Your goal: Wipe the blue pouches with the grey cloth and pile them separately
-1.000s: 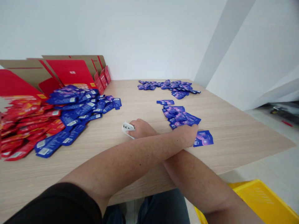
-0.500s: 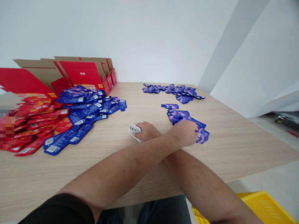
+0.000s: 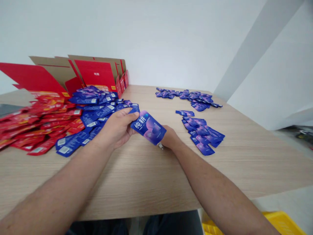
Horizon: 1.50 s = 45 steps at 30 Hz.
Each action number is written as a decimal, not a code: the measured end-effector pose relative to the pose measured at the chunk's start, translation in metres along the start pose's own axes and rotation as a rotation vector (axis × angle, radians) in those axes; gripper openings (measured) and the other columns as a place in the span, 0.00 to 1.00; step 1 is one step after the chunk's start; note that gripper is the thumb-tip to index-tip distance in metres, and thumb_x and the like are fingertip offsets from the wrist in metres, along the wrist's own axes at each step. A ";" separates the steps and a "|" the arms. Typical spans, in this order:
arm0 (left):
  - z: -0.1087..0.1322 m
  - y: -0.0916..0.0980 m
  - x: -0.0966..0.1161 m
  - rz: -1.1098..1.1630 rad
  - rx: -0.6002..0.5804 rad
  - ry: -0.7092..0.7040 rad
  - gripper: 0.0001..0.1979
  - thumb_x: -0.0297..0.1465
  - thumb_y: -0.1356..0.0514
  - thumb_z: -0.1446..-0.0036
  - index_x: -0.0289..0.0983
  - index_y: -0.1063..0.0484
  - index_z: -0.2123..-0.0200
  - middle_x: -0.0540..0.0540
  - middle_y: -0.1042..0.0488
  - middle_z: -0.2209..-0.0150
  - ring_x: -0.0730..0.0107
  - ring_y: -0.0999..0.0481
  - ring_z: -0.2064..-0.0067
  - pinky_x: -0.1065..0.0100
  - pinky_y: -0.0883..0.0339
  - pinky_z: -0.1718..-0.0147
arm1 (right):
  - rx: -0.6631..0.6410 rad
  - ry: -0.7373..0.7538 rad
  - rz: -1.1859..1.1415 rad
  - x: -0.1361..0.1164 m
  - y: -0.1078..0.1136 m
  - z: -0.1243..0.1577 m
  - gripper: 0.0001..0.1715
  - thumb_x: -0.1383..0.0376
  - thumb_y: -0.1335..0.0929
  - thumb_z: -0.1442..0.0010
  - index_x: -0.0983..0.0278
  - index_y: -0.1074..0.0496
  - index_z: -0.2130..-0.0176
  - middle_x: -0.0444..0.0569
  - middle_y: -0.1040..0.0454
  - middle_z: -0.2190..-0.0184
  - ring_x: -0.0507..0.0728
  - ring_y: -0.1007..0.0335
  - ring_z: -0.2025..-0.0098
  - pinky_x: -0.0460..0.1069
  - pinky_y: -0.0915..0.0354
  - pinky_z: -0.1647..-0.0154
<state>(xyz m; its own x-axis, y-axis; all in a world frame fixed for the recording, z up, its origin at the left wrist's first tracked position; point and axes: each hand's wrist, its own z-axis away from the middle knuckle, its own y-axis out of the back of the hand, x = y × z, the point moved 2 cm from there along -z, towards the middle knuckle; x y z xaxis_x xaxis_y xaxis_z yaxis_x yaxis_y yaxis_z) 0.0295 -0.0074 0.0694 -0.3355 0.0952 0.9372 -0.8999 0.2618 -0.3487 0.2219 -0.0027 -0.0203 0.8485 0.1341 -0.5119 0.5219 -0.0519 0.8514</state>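
Arms now uncrossed; L hand pinches blue pouch mid-frame, R hand partly behind, grip hidden, can't tell; pouch prob. being worked btwn both.

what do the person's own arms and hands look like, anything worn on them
No glove shows on the left hand or on the visible part of the right hand, which is largely hidden. The left forearm and right forearm are bare, with no sleeve, watch or bracelet in sight.
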 end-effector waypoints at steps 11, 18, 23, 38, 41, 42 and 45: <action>-0.019 0.044 -0.094 -0.112 0.011 0.228 0.07 0.28 0.34 0.51 0.35 0.30 0.71 0.52 0.27 0.77 0.75 0.30 0.77 0.73 0.35 0.76 | 0.095 -0.122 -0.043 0.009 0.010 -0.001 0.12 0.58 0.31 0.38 0.63 0.23 0.61 0.50 0.19 0.65 0.57 0.26 0.64 0.49 0.38 0.65; -0.026 0.043 -0.104 -0.265 -0.011 0.235 0.08 0.33 0.38 0.43 0.36 0.27 0.73 0.50 0.26 0.76 0.73 0.30 0.77 0.72 0.38 0.77 | 0.205 0.095 -0.104 -0.012 0.024 0.014 0.13 0.56 0.29 0.41 0.62 0.24 0.60 0.49 0.22 0.65 0.58 0.28 0.64 0.52 0.34 0.62; -0.026 0.038 -0.103 -0.202 -0.046 0.284 0.08 0.29 0.40 0.45 0.36 0.28 0.76 0.50 0.29 0.78 0.73 0.30 0.78 0.72 0.41 0.79 | 0.212 0.415 0.007 -0.037 0.017 0.030 0.10 0.62 0.29 0.40 0.62 0.23 0.58 0.51 0.24 0.65 0.60 0.28 0.60 0.54 0.32 0.57; -0.025 0.035 -0.097 -0.231 -0.002 0.297 0.11 0.27 0.44 0.41 0.37 0.31 0.77 0.52 0.32 0.80 0.74 0.34 0.80 0.73 0.42 0.82 | 0.075 0.400 0.015 -0.033 0.015 0.029 0.12 0.67 0.29 0.43 0.59 0.21 0.57 0.51 0.23 0.63 0.62 0.28 0.56 0.56 0.31 0.54; -0.026 0.037 -0.099 -0.242 -0.004 0.243 0.13 0.25 0.43 0.42 0.37 0.34 0.79 0.53 0.35 0.82 0.76 0.36 0.81 0.73 0.43 0.81 | -0.062 0.468 -0.024 -0.037 0.011 0.030 0.16 0.70 0.29 0.47 0.59 0.21 0.57 0.50 0.23 0.62 0.60 0.27 0.56 0.54 0.31 0.54; -0.027 0.038 -0.099 -0.256 0.002 0.224 0.14 0.25 0.42 0.43 0.37 0.34 0.80 0.54 0.36 0.82 0.77 0.37 0.81 0.74 0.44 0.81 | -0.174 0.502 -0.060 -0.038 0.012 0.032 0.16 0.70 0.28 0.47 0.58 0.21 0.57 0.48 0.23 0.62 0.59 0.27 0.57 0.53 0.31 0.55; -0.027 0.039 -0.101 -0.256 0.016 0.238 0.13 0.26 0.43 0.41 0.36 0.33 0.79 0.52 0.34 0.82 0.76 0.35 0.81 0.73 0.43 0.81 | -0.537 0.518 -0.161 -0.041 0.019 0.041 0.12 0.69 0.28 0.46 0.56 0.21 0.60 0.45 0.23 0.62 0.55 0.25 0.60 0.50 0.30 0.58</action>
<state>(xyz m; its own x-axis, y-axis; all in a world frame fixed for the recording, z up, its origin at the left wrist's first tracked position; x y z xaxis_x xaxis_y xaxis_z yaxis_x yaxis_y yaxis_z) 0.0357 0.0192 -0.0385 -0.0259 0.2502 0.9679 -0.9513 0.2913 -0.1008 0.2006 -0.0499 0.0126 0.5465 0.5537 -0.6283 0.4093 0.4779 0.7772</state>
